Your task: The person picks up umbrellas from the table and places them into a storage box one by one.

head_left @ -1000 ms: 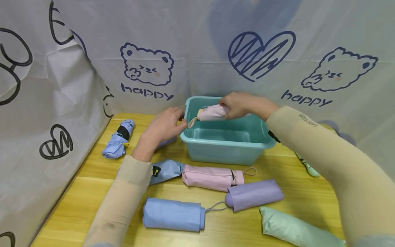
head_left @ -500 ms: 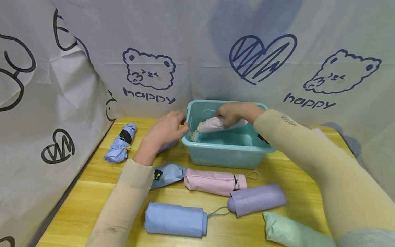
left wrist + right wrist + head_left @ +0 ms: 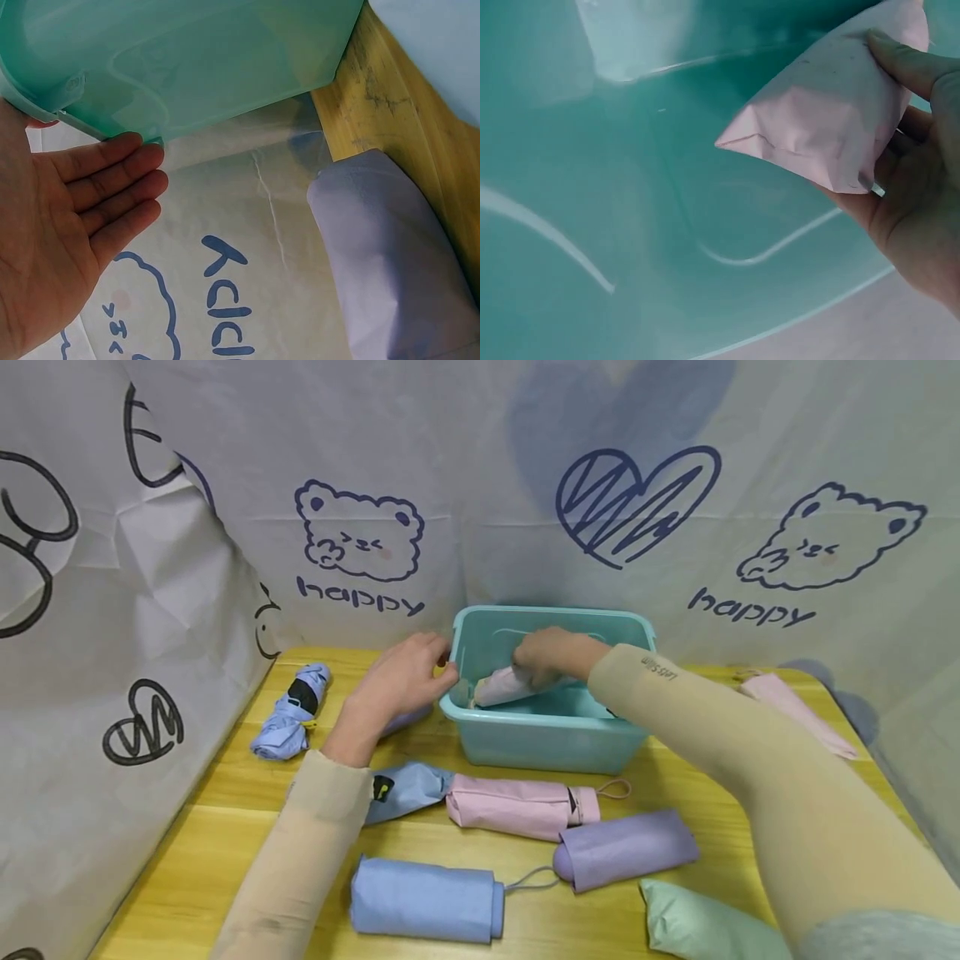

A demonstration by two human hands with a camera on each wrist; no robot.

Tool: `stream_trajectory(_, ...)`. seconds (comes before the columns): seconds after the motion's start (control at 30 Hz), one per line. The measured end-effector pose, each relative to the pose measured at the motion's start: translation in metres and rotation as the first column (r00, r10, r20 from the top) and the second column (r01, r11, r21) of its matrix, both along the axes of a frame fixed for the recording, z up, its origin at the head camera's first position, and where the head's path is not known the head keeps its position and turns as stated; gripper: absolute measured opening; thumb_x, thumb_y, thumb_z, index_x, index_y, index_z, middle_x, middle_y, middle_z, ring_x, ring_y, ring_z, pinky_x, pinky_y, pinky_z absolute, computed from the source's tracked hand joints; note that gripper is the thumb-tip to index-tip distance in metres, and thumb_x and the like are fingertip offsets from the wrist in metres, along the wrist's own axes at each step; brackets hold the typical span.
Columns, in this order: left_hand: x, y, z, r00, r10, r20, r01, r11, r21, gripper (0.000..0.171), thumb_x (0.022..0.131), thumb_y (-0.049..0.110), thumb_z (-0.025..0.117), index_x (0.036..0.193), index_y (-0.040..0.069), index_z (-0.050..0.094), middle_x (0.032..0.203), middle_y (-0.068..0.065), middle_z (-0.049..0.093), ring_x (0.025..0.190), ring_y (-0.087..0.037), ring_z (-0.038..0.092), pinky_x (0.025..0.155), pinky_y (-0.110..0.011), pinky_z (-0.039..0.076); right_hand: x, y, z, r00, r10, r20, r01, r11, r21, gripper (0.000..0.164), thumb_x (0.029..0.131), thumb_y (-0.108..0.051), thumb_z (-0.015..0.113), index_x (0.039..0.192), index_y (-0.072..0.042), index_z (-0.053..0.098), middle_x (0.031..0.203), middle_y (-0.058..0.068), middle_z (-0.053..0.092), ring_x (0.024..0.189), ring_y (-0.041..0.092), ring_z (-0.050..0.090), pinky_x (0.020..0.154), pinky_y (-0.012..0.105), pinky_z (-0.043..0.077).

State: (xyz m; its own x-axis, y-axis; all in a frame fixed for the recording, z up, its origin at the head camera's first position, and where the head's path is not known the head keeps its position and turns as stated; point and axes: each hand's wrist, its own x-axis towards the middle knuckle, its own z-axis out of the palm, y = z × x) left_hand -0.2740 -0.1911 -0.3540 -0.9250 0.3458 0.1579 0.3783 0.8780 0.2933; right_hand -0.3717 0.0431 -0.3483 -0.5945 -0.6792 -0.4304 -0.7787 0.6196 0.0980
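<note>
A pale pink folded umbrella (image 3: 504,686) is low inside the turquoise plastic tub (image 3: 540,739), gripped by my right hand (image 3: 557,655). In the right wrist view the thumb lies across the pink umbrella (image 3: 817,112) and the fingers go underneath it; its strap end points left in the head view. My left hand (image 3: 405,672) is at the tub's left rim. The left wrist view has its fingers (image 3: 124,176) nearly straight, with the tips right at the tub's wall (image 3: 225,60). A purple umbrella (image 3: 390,247) lies close by, partly behind the left hand in the head view.
On the wooden table (image 3: 202,827) lie a crumpled blue umbrella (image 3: 292,712), a grey-blue one (image 3: 416,787), a pink one (image 3: 517,806), a lilac one (image 3: 630,849), a light blue one (image 3: 423,899), a mint one (image 3: 708,922) and another pink one (image 3: 798,712). A printed cloth (image 3: 495,560) hangs behind.
My right hand has lowered the pale pink umbrella from rim height deeper into the tub, shifting slightly left. The right sleeve has uncovered the pink umbrella at far right. The left hand stays at the rim.
</note>
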Motion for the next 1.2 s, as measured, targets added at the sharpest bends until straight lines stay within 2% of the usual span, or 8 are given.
stream_trajectory(0.1,0.0,-0.001,0.001,1.0,0.001,-0.009,-0.001,1.0,-0.005,0.023,0.097,0.031,0.053,0.107,0.013,0.065,0.105,-0.003,0.063,0.097,-0.023,0.055,0.086,-0.041,0.05,0.001,-0.001,-0.003,1.0,0.012,-0.025,-0.012,1.0,0.003,0.026,0.09,-0.015,0.07,0.115,-0.007,0.067,0.112,0.012,0.069,0.098,0.028,0.062,0.09,0.048,0.053)
stream_trajectory(0.23,0.0,-0.001,0.002,1.0,0.0,-0.01,0.0,1.0,-0.006,0.022,0.097,0.03,0.053,0.107,0.014,0.064,0.104,-0.002,0.063,0.097,-0.023,0.055,0.085,-0.04,0.051,-0.001,-0.001,-0.007,0.999,-0.03,-0.015,0.03,1.0,0.0,0.042,0.091,-0.021,0.075,0.127,-0.008,0.06,0.117,0.012,0.067,0.102,0.028,0.063,0.094,0.048,0.052)
stream_trajectory(0.37,-0.001,-0.001,0.001,1.0,-0.003,-0.006,0.003,1.0,-0.012,0.024,0.097,0.032,0.053,0.107,0.013,0.065,0.104,-0.003,0.064,0.096,-0.023,0.055,0.085,-0.041,0.051,-0.003,0.0,-0.014,0.999,-0.042,-0.006,0.042,0.999,0.023,0.048,0.089,-0.026,0.08,0.129,-0.011,0.057,0.116,0.01,0.066,0.101,0.026,0.061,0.096,0.047,0.051)
stream_trajectory(0.57,0.0,0.0,0.0,1.0,-0.012,-0.01,0.012,1.0,-0.006,0.022,0.097,0.031,0.053,0.106,0.014,0.065,0.104,-0.002,0.064,0.096,-0.022,0.056,0.085,-0.04,0.051,-0.006,-0.001,-0.024,0.997,0.066,-0.042,-0.064,0.996,0.064,0.044,0.086,-0.025,0.085,0.122,-0.012,0.063,0.107,0.006,0.068,0.094,0.023,0.063,0.091,0.044,0.054)
stream_trajectory(0.73,0.0,-0.001,-0.001,1.0,-0.02,-0.023,0.02,1.0,-0.006,0.021,0.097,0.031,0.054,0.105,0.015,0.064,0.103,-0.002,0.064,0.095,-0.021,0.056,0.085,-0.04,0.051,-0.005,-0.006,-0.026,0.981,0.167,-0.101,-0.156,0.982,0.107,0.042,0.082,-0.023,0.088,0.116,-0.013,0.067,0.102,0.004,0.07,0.086,0.021,0.063,0.083,0.039,0.057)
stream_trajectory(0.83,0.0,-0.001,-0.001,1.0,-0.02,-0.019,0.02,1.0,-0.007,0.021,0.097,0.031,0.054,0.105,0.015,0.064,0.103,-0.001,0.063,0.096,-0.021,0.056,0.085,-0.04,0.051,-0.004,-0.006,-0.026,0.97,0.207,-0.13,-0.191,0.973,0.128,0.044,0.08,-0.026,0.09,0.115,-0.012,0.067,0.102,0.005,0.07,0.085,0.021,0.063,0.083,0.039,0.058)
stream_trajectory(1.2,0.0,-0.001,-0.001,1.0,-0.017,-0.015,0.017,1.0,0.0,0.021,0.097,0.031,0.053,0.106,0.016,0.063,0.104,-0.001,0.063,0.098,-0.022,0.056,0.087,-0.041,0.051,-0.004,-0.005,-0.028,0.986,0.137,-0.093,-0.13,0.988,0.082,0.046,0.082,-0.028,0.09,0.118,-0.01,0.067,0.107,0.007,0.07,0.095,0.024,0.065,0.089,0.041,0.057)
